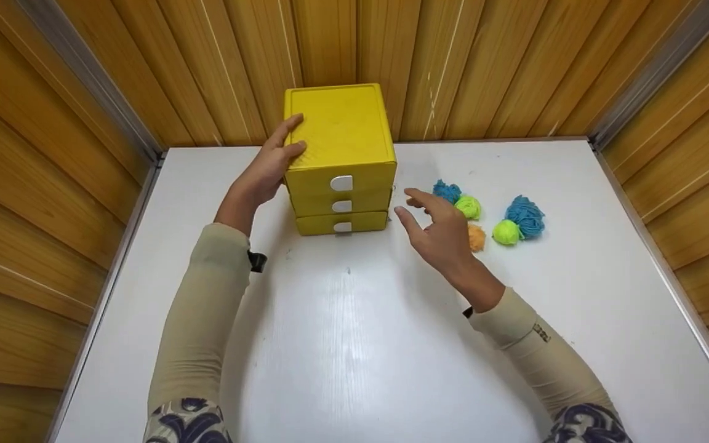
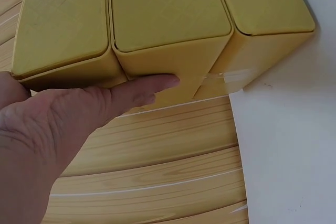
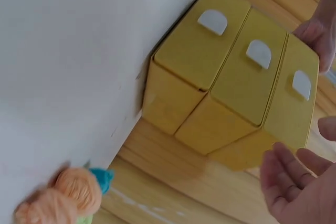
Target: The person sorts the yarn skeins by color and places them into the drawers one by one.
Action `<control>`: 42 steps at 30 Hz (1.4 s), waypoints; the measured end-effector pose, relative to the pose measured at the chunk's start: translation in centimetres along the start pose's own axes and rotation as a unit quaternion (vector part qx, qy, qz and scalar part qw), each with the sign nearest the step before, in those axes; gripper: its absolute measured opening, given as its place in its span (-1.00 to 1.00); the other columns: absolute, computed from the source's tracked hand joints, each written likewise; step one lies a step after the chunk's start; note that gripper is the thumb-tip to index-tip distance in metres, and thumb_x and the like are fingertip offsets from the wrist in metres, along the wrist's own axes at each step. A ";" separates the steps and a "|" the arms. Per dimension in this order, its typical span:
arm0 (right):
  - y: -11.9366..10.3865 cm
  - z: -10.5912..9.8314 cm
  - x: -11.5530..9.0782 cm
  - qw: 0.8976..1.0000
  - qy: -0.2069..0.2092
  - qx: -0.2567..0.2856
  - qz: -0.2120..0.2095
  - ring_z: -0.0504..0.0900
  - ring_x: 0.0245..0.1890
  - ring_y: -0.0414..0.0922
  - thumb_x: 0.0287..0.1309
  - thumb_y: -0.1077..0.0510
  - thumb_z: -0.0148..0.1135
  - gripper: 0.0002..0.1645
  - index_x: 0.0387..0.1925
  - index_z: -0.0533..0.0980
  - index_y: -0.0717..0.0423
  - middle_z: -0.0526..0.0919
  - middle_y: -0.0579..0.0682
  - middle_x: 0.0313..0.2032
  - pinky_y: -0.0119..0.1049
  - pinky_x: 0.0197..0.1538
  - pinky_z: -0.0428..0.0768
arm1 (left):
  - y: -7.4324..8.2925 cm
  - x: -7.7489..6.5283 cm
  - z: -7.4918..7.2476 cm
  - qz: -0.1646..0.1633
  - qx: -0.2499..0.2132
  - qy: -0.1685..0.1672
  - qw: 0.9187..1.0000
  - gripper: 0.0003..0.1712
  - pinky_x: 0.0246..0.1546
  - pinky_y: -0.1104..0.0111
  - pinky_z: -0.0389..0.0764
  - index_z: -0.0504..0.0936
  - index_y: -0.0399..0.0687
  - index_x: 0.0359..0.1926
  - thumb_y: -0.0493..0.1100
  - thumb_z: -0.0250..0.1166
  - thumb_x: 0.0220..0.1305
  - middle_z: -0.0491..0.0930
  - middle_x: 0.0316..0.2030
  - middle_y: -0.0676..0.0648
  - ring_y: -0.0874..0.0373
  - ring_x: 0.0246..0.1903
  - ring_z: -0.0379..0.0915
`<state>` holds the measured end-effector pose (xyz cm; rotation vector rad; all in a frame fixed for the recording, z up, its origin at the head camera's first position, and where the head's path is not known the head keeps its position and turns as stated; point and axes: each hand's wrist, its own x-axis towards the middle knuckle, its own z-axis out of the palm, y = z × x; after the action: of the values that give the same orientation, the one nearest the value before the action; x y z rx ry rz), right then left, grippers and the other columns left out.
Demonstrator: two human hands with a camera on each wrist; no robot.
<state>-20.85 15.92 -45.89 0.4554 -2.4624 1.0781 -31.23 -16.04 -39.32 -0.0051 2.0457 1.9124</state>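
Observation:
A yellow box of three stacked drawers (image 1: 342, 126), each with a white tab handle (image 1: 341, 183), stands upright near the back of the table. All three drawer fronts sit flush. Against its left side rests my left hand (image 1: 265, 166), two fingertips over the top edge; in the left wrist view another finger (image 2: 152, 83) lies straight along the side wall. To the right of the box hovers my right hand (image 1: 444, 231), thumb and fingers spread apart, holding nothing. Its fingertips point at the box's right side, a small gap away in the head view.
Small yarn balls lie right of my right hand: a blue one (image 1: 525, 215) against a lime one (image 1: 506, 232), and another blue (image 1: 447, 191), lime (image 1: 468, 207) and orange (image 1: 476, 237) group partly behind the hand. Wood-look panels (image 1: 330, 37) enclose the white table (image 1: 342, 344).

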 end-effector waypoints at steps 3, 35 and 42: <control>-0.9 1.5 0.2 0.998 0.023 0.036 -0.036 0.84 -0.09 0.01 0.42 0.06 0.40 -0.58 0.19 0.69 0.17 0.86 0.11 -0.03 -0.03 -0.11 0.80 | 0.0 -0.2 0.1 0.003 0.005 -0.002 1.000 -0.26 0.52 0.04 0.40 -0.02 0.67 0.67 -0.05 -0.02 0.68 -0.38 0.75 0.03 -0.04 0.57 0.18; -4.0 8.0 2.8 0.965 0.075 0.252 0.010 0.65 -0.48 0.03 0.40 0.19 0.40 -0.81 -0.03 0.76 0.14 0.81 0.15 -0.35 -0.50 -0.31 0.59 | -0.7 -0.4 1.0 0.016 0.052 -0.014 0.998 -0.27 0.20 0.09 0.59 -0.06 0.65 0.66 0.01 -0.05 0.65 -0.33 0.74 -0.06 -0.12 0.44 0.35; -4.2 7.8 2.9 0.965 0.060 0.255 0.008 0.58 -0.49 -0.13 0.41 0.19 0.39 -0.83 -0.05 0.76 0.15 0.79 0.16 -0.38 -0.48 -0.34 0.58 | -0.7 -0.5 0.7 0.011 0.059 -0.010 0.998 -0.29 0.15 0.14 0.60 -0.04 0.67 0.64 0.02 -0.05 0.64 -0.26 0.73 -0.07 -0.10 0.36 0.42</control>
<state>-23.33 6.95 -46.68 0.5005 -2.0700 1.6984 -30.40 -15.52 -39.92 0.0655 2.1508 1.7944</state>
